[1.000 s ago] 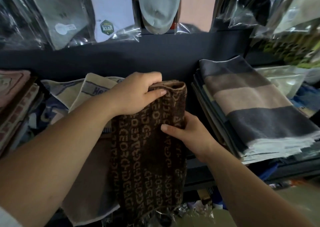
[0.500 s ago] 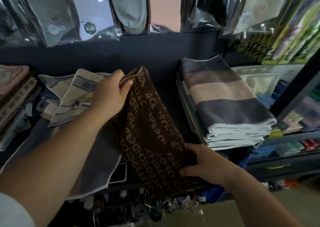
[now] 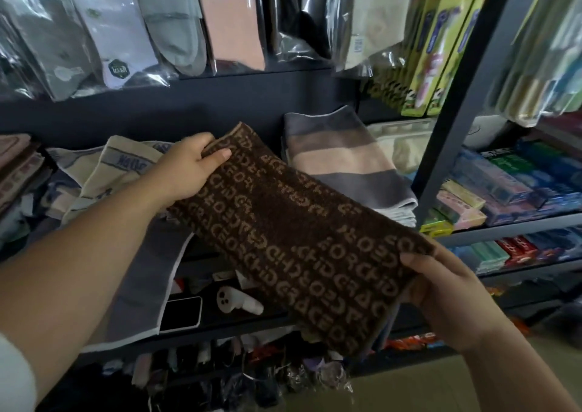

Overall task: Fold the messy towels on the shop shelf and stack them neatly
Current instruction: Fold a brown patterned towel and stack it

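Beside the loose cream towels (image 3: 126, 172) heaped at left, the left hand (image 3: 185, 166) pinches the far end of the brown lettered towel (image 3: 283, 232), which is stretched in the air before the shelf (image 3: 201, 109); the right hand (image 3: 441, 285) grips its near end. The fold looks half done. Next, bring end to end in the open room nearside, then lay it on the striped stack (image 3: 343, 166), clear of the dark upright (image 3: 456, 128) just right.

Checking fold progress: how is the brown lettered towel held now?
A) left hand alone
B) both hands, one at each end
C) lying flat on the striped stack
B: the left hand grips the far end of the brown towel, the right hand its near end.
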A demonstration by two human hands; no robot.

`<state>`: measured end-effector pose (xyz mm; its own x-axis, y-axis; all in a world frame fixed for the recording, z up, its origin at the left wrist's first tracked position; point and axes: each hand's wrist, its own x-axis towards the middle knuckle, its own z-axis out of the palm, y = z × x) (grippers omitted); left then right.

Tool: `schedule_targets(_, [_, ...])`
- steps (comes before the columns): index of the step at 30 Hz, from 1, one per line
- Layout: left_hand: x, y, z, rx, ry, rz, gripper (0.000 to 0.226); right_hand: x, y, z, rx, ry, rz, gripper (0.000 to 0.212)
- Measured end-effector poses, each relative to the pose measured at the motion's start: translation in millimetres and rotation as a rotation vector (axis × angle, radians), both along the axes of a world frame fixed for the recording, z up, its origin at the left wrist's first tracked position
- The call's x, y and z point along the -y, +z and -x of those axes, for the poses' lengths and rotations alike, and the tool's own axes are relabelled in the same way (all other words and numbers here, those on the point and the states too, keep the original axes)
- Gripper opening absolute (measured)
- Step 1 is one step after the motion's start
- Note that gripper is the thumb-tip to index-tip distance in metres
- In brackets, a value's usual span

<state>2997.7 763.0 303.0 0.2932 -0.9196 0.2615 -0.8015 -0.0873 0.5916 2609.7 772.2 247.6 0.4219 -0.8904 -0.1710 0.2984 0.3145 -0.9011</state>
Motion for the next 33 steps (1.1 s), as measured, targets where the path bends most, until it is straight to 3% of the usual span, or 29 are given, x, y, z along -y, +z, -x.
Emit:
schedule_targets(9, [70, 41, 32, -0.035, -0.077, 0.039, 0.032, -3, 43, -12, 0.18, -0.444, -0.046, 0.025])
schedule_targets(22, [210, 7, 17, -0.055, -0.297, -0.008, 0.034, 42, 41, -64, 0.126, -0.687, 0.048, 0.016])
schedule_targets(28, [272, 10, 21, -0.047, -0.363, 0.057, 0.032, 57, 37, -86, -0.061, -0.664, 0.079, 0.016])
schedule_targets(33, [295, -11, 20, 0.293, -0.378, -0.104, 0.034, 61, 23, -94, -0.273, -0.594, 0.036, 0.029])
